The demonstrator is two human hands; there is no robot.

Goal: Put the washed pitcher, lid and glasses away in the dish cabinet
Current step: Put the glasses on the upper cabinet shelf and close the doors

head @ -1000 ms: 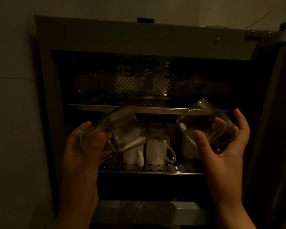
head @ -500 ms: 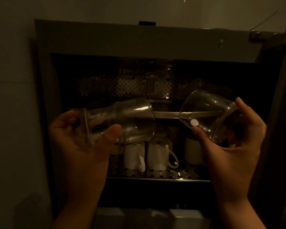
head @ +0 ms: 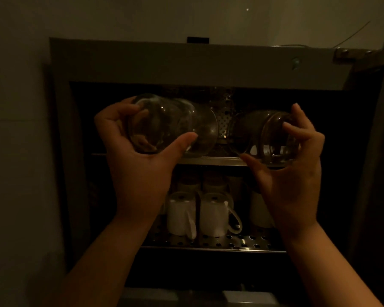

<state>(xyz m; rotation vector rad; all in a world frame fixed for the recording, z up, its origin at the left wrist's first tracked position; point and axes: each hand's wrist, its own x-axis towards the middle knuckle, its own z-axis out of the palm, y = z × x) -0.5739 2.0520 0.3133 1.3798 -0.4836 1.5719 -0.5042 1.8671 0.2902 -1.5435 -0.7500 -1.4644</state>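
Observation:
The scene is dim. My left hand (head: 140,165) grips a clear glass (head: 175,125) lying on its side, its mouth turned right and away. My right hand (head: 295,173) grips a second clear glass (head: 259,136), also tipped over, mouth to the left. Both glasses hover just in front of the upper shelf (head: 211,161) of the open dish cabinet (head: 186,65). The two glasses are close together but apart. I see no pitcher or lid.
On the perforated lower shelf (head: 242,241) stand white mugs (head: 215,214) upside down, with more cups behind them. The cabinet door (head: 372,151) hangs open at the right. A plain wall (head: 18,151) lies to the left.
Both hands have risen with their glasses from mug level to the upper shelf. The glasses have tipped further onto their sides.

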